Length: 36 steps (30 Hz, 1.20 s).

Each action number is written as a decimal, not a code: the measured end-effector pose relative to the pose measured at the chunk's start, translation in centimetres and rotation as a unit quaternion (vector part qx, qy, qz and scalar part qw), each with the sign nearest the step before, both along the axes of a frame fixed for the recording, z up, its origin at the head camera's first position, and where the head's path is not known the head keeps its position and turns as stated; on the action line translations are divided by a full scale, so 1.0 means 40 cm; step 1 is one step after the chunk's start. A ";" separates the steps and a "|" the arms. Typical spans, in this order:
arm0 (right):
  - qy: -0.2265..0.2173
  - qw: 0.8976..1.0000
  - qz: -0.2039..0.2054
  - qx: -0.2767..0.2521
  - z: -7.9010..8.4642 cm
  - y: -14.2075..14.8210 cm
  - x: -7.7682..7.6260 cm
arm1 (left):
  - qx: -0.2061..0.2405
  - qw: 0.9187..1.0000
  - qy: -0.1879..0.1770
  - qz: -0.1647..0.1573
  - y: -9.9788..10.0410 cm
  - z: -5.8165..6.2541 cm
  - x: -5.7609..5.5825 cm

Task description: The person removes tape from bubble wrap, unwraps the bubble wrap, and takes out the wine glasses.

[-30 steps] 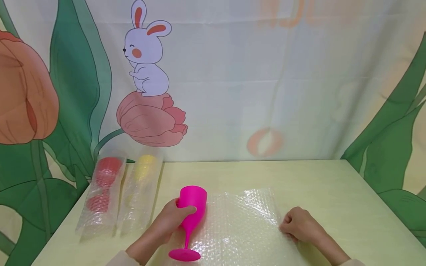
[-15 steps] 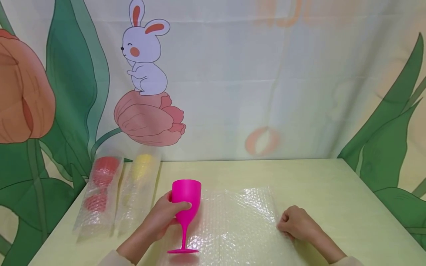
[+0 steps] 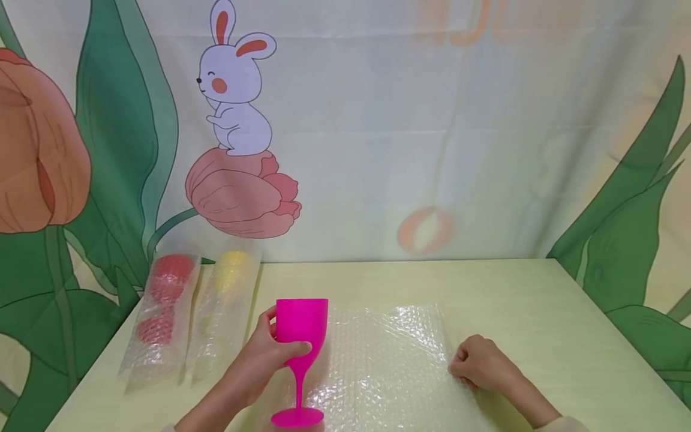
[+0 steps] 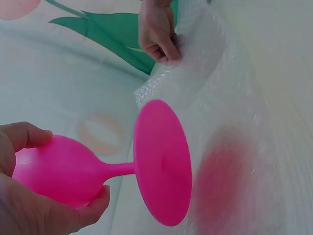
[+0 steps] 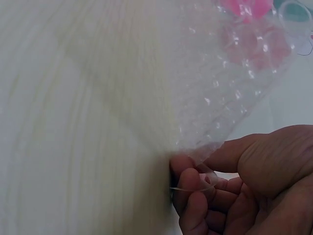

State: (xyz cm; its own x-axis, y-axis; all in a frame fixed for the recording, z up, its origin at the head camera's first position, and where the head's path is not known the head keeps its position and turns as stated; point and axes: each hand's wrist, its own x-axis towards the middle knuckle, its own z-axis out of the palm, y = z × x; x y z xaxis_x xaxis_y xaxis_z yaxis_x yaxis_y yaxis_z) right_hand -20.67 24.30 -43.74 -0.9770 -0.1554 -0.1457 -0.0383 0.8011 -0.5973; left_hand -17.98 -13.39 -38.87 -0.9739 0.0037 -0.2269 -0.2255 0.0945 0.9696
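Observation:
My left hand (image 3: 264, 354) grips a bright pink plastic goblet (image 3: 302, 327) around its bowl, thumb across the front. The goblet stands upright in the head view, and its round foot (image 4: 164, 164) is held above the bubble wrap in the left wrist view, with a pink reflection below. The clear bubble wrap (image 3: 394, 366) lies spread on the table between my hands. At its right edge my right hand (image 3: 483, 363) pinches the wrap between thumb and fingers; the right wrist view shows the pinched corner (image 5: 208, 176) slightly lifted.
Two wrapped goblets lie at the left of the table (image 3: 540, 312): a red one (image 3: 164, 300) and a yellow one (image 3: 229, 288), each in bubble wrap. A printed cloth (image 3: 351, 150) with a rabbit and tulips hangs behind the table's back edge.
The goblet has shifted slightly left and turned from tilted to upright in my left hand. My right hand keeps its pinch on the wrap's edge, nearly still.

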 end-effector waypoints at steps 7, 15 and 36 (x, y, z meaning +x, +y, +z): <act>0.004 1.000 0.011 -0.008 -0.005 0.001 0.001 | -0.009 1.000 0.022 -0.015 0.009 0.006 0.026; -0.004 1.000 0.013 -0.012 -0.010 -0.005 0.003 | -0.031 0.999 0.012 -0.026 0.013 0.006 0.066; -0.015 0.999 0.037 -0.020 -0.006 0.013 -0.006 | 0.004 0.998 0.052 -0.035 0.012 -0.004 0.151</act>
